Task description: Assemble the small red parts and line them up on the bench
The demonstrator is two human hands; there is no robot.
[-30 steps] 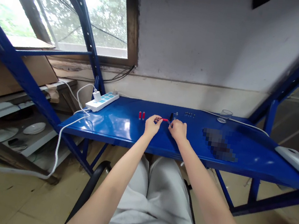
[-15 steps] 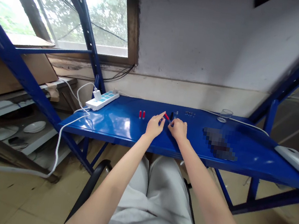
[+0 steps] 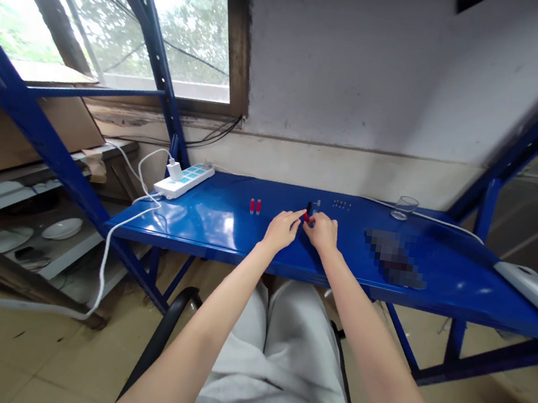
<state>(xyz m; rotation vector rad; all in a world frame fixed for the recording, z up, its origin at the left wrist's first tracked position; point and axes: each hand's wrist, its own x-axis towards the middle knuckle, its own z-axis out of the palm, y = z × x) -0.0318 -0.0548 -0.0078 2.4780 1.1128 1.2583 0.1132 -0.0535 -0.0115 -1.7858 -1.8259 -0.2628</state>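
My right hand [image 3: 323, 232] is closed in a pinch around a small red tube [image 3: 306, 216], partly hidden by the fingers. On the left, my left hand [image 3: 281, 230] has its fingers stretched out, the index fingertip touching the tube's left end. Just behind the fingertips stands a small black piece [image 3: 309, 207], with a tiny clear piece [image 3: 318, 202] beside it. Two more small red tubes with pale lower ends [image 3: 252, 206] are side by side on the blue table [image 3: 186, 216], left of my hands. Several tiny metallic bits [image 3: 342, 205] lie in rows behind my right hand.
A white power strip [image 3: 184, 180] with a plug and cable lies at the table's left end. Toward the right are a clear glass [image 3: 404, 208], a blurred-out dark object [image 3: 395, 257] and a white device [image 3: 535, 295]. Blue frame posts rise at both ends.
The red tube between my hands now shows less of its length and sits lower, nearer the right fingers. My left hand has shifted slightly right, its fingertip lower.
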